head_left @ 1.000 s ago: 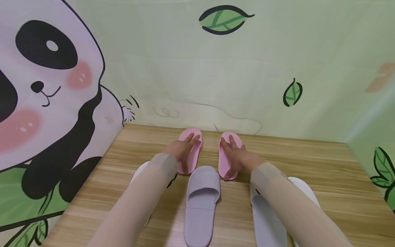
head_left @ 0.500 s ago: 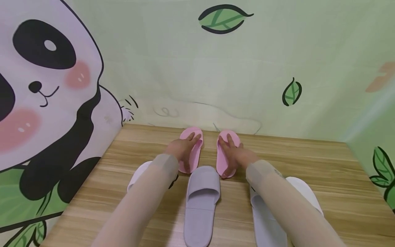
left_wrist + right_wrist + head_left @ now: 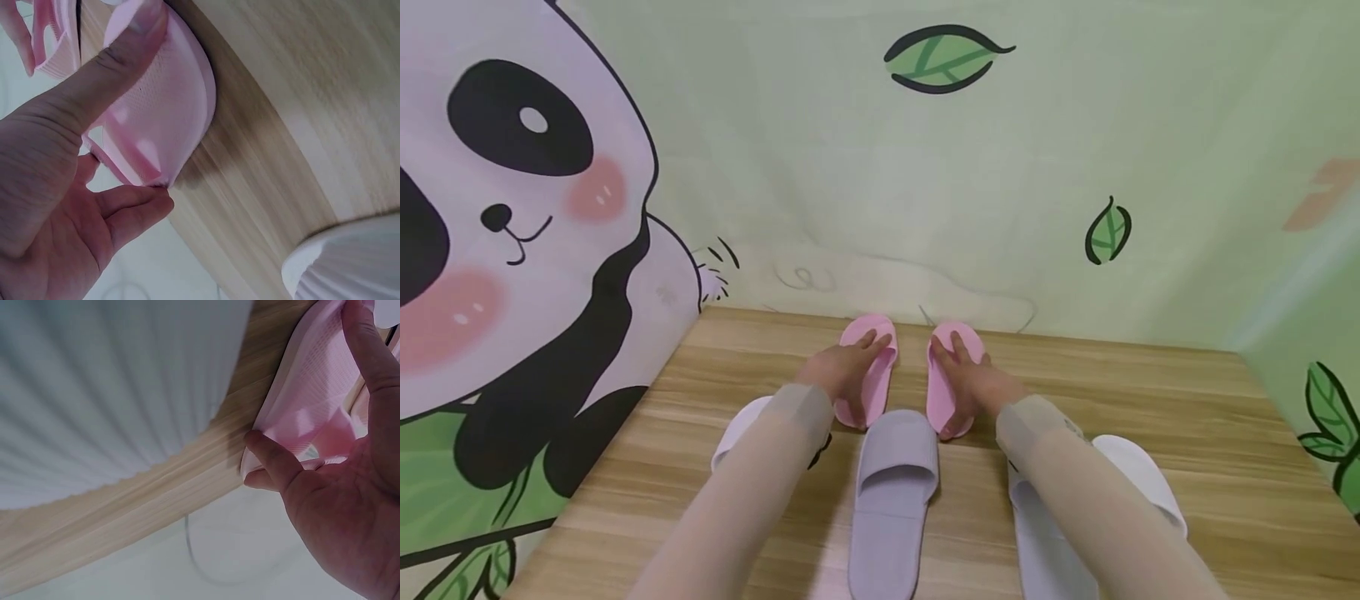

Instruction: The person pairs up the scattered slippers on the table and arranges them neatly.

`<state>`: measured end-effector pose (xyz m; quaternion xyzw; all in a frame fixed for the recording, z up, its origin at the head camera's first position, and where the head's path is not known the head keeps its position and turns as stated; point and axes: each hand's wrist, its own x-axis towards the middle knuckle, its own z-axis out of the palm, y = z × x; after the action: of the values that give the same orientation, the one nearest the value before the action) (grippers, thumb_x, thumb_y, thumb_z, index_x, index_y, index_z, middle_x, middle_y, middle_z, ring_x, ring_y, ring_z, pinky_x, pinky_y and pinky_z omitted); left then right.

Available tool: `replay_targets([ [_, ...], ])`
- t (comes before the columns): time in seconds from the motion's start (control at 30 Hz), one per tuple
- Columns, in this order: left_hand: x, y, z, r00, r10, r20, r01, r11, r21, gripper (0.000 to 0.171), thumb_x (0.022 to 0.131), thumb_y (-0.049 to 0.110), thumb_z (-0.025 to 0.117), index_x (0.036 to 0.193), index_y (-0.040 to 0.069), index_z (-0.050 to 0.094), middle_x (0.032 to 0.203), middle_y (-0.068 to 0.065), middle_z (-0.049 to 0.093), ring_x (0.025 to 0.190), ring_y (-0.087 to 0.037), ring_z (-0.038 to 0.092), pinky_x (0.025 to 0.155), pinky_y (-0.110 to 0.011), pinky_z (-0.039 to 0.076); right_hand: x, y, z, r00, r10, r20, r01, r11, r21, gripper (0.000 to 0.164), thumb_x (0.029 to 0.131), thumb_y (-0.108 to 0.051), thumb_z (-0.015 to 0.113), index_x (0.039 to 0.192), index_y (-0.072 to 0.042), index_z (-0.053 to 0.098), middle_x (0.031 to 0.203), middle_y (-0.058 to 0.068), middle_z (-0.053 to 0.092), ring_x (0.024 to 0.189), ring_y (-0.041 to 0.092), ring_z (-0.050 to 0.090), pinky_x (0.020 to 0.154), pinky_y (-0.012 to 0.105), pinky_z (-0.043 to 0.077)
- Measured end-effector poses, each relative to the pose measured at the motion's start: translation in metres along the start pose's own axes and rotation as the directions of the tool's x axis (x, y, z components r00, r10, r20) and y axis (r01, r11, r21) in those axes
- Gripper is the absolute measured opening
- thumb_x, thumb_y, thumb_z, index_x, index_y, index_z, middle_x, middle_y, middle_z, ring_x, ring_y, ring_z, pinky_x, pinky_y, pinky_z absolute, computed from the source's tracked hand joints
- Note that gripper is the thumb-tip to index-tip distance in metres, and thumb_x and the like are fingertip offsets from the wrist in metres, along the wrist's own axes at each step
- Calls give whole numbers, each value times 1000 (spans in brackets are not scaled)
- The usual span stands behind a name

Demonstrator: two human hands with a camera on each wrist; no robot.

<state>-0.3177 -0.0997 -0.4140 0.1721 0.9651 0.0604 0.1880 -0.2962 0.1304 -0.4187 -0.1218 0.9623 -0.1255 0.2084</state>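
Note:
Two pink slippers stand side by side near the back wall, toes toward it. My left hand point(image 3: 842, 367) holds the left pink slipper point(image 3: 876, 392), thumb at its heel and fingers at the strap end. In the left wrist view the thumb crosses the sole of this pink slipper point(image 3: 159, 103). Likewise, my right hand point(image 3: 976, 382) holds the right pink slipper point(image 3: 940, 392), spanning it from heel to front. Fingertips press at the outer edge of that pink slipper point(image 3: 300, 394) in the right wrist view. A narrow strip of floor lies between the pair.
A grey slipper point(image 3: 887, 525) stands between my forearms, its toe just below the pink pair. Another grey slipper point(image 3: 1048, 550) is partly under my right forearm. White slippers lie outside, one at left point(image 3: 737, 429), one at right point(image 3: 1138, 475). A panda-printed wall point(image 3: 647, 275) borders the wooden floor point(image 3: 1150, 375).
The right pink slipper has shifted slightly left, toward the other, with my right hand on it. Over the last half second both hands stay nearly still while the view tilts a little.

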Motion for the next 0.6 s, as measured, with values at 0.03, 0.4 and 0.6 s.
replay_targets([
  [0.03,0,0,0,1000,0,2,0,1000,-3,142,62,23,102,168,33,7,177,1,3,148,-38,44,109,-53,50,-1,-1,0,1000,1,0,-1,1000,-1,148,65,-33,100,168,-24,-5,173,18,-15,151,65,5,112,80,28],
  [0.4,-2,5,5,1000,-12,14,12,1000,-18,140,63,21,101,167,37,10,177,4,5,146,-32,48,100,-50,56,-5,0,2,1000,-12,13,12,1000,8,145,67,-30,100,168,-26,-3,174,14,-16,152,64,4,111,81,29],
  [0.6,-1,7,5,1000,5,1,-5,1000,-18,141,61,22,102,167,36,10,177,2,6,148,-34,45,104,-52,54,-5,-1,1,1000,-22,20,23,999,-23,146,65,-33,100,168,-29,-4,175,12,-15,153,62,5,109,82,31],
])
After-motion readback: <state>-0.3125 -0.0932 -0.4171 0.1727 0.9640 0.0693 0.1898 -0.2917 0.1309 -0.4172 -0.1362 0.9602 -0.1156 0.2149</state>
